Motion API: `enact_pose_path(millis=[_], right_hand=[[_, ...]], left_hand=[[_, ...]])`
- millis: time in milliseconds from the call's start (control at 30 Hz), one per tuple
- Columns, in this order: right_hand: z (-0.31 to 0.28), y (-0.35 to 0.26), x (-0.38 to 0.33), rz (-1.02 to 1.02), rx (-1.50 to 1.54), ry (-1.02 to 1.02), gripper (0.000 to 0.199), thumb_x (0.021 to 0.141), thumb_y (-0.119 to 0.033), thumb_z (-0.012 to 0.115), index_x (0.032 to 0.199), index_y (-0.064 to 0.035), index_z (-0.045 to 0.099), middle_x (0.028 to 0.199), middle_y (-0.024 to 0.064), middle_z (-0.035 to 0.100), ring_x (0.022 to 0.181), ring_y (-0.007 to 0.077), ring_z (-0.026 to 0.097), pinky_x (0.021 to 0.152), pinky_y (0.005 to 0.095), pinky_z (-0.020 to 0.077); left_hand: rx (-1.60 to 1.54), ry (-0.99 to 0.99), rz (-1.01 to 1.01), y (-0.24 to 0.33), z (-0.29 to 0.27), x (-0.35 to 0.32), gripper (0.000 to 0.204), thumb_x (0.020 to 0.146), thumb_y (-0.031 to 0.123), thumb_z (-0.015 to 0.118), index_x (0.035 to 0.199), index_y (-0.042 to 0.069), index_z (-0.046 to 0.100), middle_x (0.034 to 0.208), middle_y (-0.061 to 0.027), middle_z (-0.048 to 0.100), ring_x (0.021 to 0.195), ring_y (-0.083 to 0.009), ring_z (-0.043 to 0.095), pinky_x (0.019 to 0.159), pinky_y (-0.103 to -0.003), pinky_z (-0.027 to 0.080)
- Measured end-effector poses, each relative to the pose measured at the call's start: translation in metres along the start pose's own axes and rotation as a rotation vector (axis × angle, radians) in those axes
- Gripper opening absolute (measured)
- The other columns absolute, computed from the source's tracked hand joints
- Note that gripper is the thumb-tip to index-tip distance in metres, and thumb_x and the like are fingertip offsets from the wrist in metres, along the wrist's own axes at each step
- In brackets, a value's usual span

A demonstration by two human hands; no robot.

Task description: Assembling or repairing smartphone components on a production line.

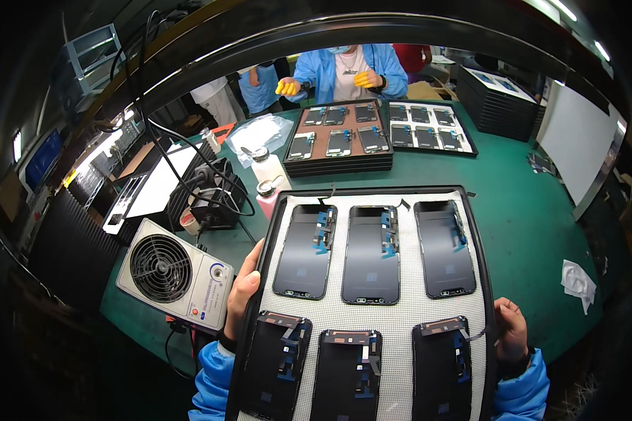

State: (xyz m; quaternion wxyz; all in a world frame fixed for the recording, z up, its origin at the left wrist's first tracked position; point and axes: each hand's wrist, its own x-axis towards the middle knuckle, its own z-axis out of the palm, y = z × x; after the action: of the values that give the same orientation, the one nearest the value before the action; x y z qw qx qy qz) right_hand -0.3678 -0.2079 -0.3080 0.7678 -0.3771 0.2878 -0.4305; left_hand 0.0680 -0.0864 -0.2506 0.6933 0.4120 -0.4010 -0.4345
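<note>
Mesh-lined black tray (479,231), both hands gripping

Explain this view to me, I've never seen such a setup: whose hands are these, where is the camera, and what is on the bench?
There is no machine here: a person works with bare hands, and the one picture comes from a fisheye camera on their head looking down, so straight edges bend. Their left hand and right hand grip the two sides of a black tray lined with white mesh, carrying six phone screen panels in two rows. On the green table lie further stacked trays of panels, a small fan unit, two dispenser bottles and a crumpled wipe. Across the table stands another person in a blue coat and yellow gloves.
</note>
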Motion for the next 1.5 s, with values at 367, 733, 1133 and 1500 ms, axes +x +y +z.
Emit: enact_pose_path(millis=[367, 733, 1133, 1500], right_hand=[[0.0, 0.001, 0.0, -0.004, 0.02, 0.021, 0.022, 0.096, -0.02, 0.052, 0.101, -0.0008, 0.062, 0.095, 0.0161, 0.071, 0.079, 0.0228, 0.07, 0.064, 0.0303, 0.0553], [0.002, 0.0, -0.003, 0.002, 0.036, -0.004, 0.022, 0.096, -0.02, 0.051, 0.1, -0.0002, 0.062, 0.095, 0.0167, 0.072, 0.08, 0.0242, 0.071, 0.067, 0.0326, 0.0559], [-0.001, 0.001, 0.0, -0.037, 0.09, -0.026, 0.021, 0.095, -0.015, 0.052, 0.1, 0.0034, 0.061, 0.096, 0.0209, 0.07, 0.084, 0.0278, 0.071, 0.08, 0.0383, 0.0578], [-0.004, 0.0, -0.002, 0.024, 0.104, -0.097, 0.026, 0.097, -0.017, 0.049, 0.103, 0.0049, 0.06, 0.097, 0.0211, 0.07, 0.082, 0.0292, 0.071, 0.059, 0.0402, 0.0587]], left_hand=[[0.009, 0.007, -0.003, 0.005, 0.007, 0.001, 0.087, 0.088, 0.042, 0.055, 0.15, -0.008, 0.02, 0.137, -0.0249, 0.047, 0.124, -0.0284, 0.053, 0.103, -0.038, 0.045], [-0.004, 0.036, -0.024, 0.003, 0.007, -0.002, 0.088, 0.087, 0.042, 0.056, 0.15, -0.009, 0.02, 0.135, -0.0248, 0.049, 0.121, -0.0287, 0.055, 0.099, -0.037, 0.048], [-0.033, 0.013, -0.046, 0.008, 0.015, 0.0, 0.089, 0.086, 0.044, 0.058, 0.149, -0.008, 0.022, 0.134, -0.0245, 0.05, 0.119, -0.029, 0.057, 0.101, -0.038, 0.047], [0.02, -0.036, -0.001, 0.006, 0.002, -0.005, 0.087, 0.089, 0.043, 0.056, 0.151, -0.007, 0.021, 0.139, -0.0228, 0.047, 0.124, -0.0268, 0.053, 0.105, -0.037, 0.043]])
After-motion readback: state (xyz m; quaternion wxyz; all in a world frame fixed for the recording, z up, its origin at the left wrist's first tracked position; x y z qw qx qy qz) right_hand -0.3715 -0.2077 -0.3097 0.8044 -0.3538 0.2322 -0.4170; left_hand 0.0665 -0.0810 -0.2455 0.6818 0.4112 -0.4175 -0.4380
